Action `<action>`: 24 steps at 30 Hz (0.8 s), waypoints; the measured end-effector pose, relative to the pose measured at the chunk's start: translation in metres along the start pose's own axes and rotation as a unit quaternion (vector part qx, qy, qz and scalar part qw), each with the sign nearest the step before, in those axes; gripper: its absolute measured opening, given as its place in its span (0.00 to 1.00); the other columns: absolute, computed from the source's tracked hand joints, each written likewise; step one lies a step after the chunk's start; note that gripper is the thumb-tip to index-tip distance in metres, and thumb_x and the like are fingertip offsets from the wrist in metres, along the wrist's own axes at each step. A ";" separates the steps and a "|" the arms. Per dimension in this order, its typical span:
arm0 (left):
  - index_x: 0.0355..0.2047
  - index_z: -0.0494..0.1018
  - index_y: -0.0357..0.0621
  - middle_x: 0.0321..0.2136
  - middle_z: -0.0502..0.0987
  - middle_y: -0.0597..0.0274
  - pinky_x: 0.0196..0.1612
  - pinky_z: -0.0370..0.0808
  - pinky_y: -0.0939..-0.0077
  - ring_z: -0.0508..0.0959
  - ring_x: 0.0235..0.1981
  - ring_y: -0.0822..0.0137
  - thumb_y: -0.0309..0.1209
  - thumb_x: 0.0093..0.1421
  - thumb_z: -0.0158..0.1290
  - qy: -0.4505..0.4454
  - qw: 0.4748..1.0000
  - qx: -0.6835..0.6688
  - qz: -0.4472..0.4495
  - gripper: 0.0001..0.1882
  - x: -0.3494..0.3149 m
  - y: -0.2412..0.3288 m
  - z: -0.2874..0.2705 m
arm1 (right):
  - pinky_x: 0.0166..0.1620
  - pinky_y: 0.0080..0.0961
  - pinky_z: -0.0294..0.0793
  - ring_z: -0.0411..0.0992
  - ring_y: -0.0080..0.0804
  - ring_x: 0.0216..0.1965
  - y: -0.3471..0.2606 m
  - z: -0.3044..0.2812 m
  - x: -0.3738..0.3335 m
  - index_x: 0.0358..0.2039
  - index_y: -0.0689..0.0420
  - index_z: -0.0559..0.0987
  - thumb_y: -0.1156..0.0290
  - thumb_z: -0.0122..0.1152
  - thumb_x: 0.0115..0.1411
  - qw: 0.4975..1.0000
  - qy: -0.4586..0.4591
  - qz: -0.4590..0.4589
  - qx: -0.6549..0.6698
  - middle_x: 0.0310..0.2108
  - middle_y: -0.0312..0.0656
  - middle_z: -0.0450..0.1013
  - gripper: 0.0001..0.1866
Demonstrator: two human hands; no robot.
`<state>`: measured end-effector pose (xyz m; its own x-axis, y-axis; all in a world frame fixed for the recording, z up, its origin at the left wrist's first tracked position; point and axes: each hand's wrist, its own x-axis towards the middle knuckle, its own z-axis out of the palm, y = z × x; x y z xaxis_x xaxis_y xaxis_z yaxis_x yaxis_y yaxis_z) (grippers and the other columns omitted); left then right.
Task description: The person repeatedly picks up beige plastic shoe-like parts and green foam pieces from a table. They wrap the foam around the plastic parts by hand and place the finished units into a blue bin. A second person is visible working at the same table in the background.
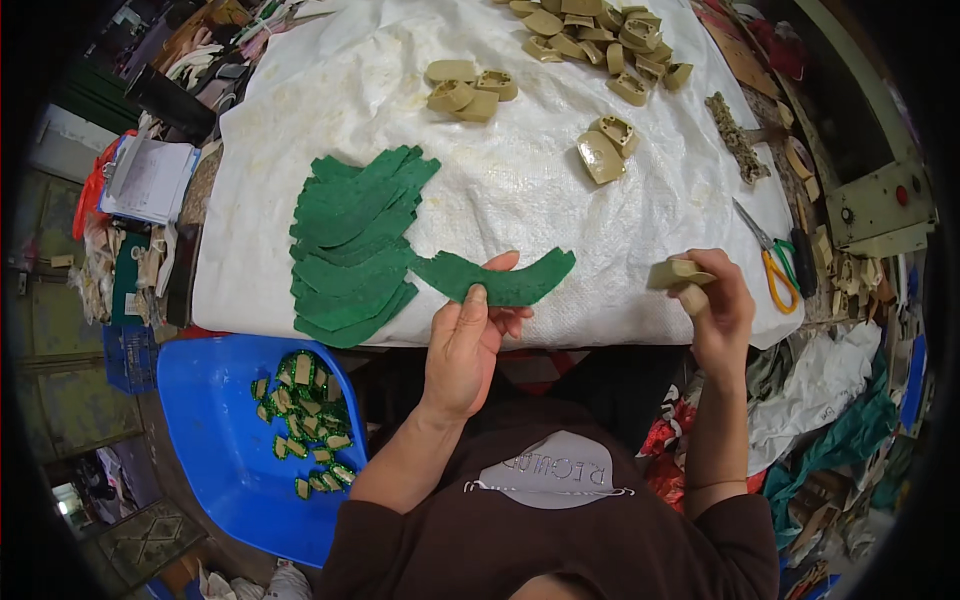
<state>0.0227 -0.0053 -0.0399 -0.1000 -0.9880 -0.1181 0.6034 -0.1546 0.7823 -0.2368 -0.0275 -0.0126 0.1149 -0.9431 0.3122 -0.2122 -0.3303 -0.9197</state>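
Close by the left hand (465, 348), a basin (212, 430) holds green-sided pieces (311, 407).

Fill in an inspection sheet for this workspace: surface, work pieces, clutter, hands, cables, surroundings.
Surface: white sheet, wrinkled, with faint yellowish stains.
Work pieces: curved green strips overlapping in a stack, left of centre; tan blocks piled at the far edge, with two smaller groups nearer.
Clutter: scissors with an orange handle near the right edge; clipboard with papers off the left edge.
Hands: left hand grips one green strip; right hand holds at least one tan block.
Cables: nothing seen.
Surroundings: blue tub at lower left, holding small green-edged tan pieces; crumpled white sheeting at lower right.
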 end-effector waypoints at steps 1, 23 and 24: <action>0.58 0.59 0.30 0.39 0.74 0.55 0.37 0.67 0.75 0.72 0.36 0.69 0.37 0.70 0.34 -0.003 1.000 0.007 0.002 0.24 0.000 -0.001 0.002 | 0.48 0.30 0.72 0.72 0.33 0.42 -0.014 0.010 -0.003 0.47 0.65 0.71 0.84 0.53 0.58 0.998 0.014 -0.001 0.056 0.41 0.47 0.71 0.15; 0.56 0.60 0.24 0.48 0.71 0.48 0.51 0.70 0.74 0.73 0.48 0.67 0.30 0.70 0.32 -0.041 0.997 0.041 0.048 0.21 -0.020 0.010 0.027 | 0.38 0.32 0.73 0.71 0.44 0.39 -0.013 0.096 0.009 0.46 0.57 0.73 0.89 0.58 0.42 0.950 0.014 -0.306 -0.062 0.43 0.47 0.72 0.27; 0.56 0.61 0.25 0.47 0.72 0.49 0.50 0.70 0.76 0.73 0.47 0.68 0.30 0.70 0.32 -0.033 0.997 0.053 0.043 0.21 -0.020 0.009 0.026 | 0.38 0.33 0.71 0.70 0.43 0.38 -0.013 0.096 0.009 0.45 0.56 0.73 0.87 0.59 0.43 0.948 0.012 -0.306 -0.085 0.42 0.46 0.72 0.26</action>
<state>0.0096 0.0134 -0.0143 -0.1058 -0.9943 -0.0098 0.5247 -0.0642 0.8489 -0.1397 -0.0280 -0.0206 0.2455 -0.5724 0.7824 -0.2660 -0.8159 -0.5134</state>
